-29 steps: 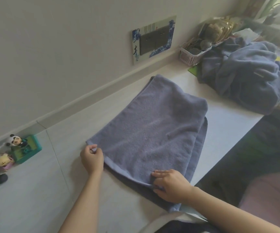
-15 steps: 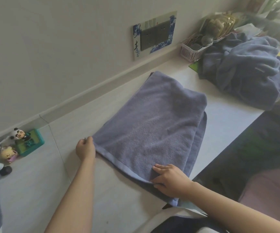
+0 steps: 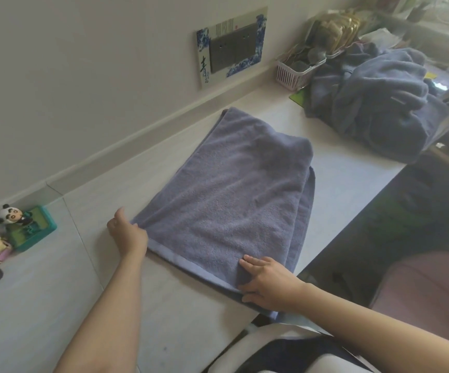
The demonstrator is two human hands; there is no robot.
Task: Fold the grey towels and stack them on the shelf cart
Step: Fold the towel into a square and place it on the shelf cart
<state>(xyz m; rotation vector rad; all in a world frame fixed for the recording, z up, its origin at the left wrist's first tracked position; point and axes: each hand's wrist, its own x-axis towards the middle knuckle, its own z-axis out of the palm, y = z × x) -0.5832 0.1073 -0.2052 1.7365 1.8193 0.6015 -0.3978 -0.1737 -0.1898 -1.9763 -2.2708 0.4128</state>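
Note:
A grey towel (image 3: pixel 231 192) lies folded in layers on the white desk (image 3: pixel 83 292), running from the wall toward me. My left hand (image 3: pixel 127 235) pinches its near left corner. At the near right corner my right hand (image 3: pixel 267 282) holds the hem, fingers on top and thumb tucked under the edge. A heap of unfolded grey towels (image 3: pixel 374 103) sits at the far right of the desk. No shelf cart is in view.
A pink basket (image 3: pixel 293 74) of small items stands by the wall behind the heap. A socket plate with a blue-white frame (image 3: pixel 231 47) is on the wall. Panda and doll figurines with a teal tray (image 3: pixel 16 230) stand at the left. The desk edge drops off at right.
Both hands stay on the near corners; the left corner has been drawn outward to the left, flattening the near hem. The camera view has shifted slightly.

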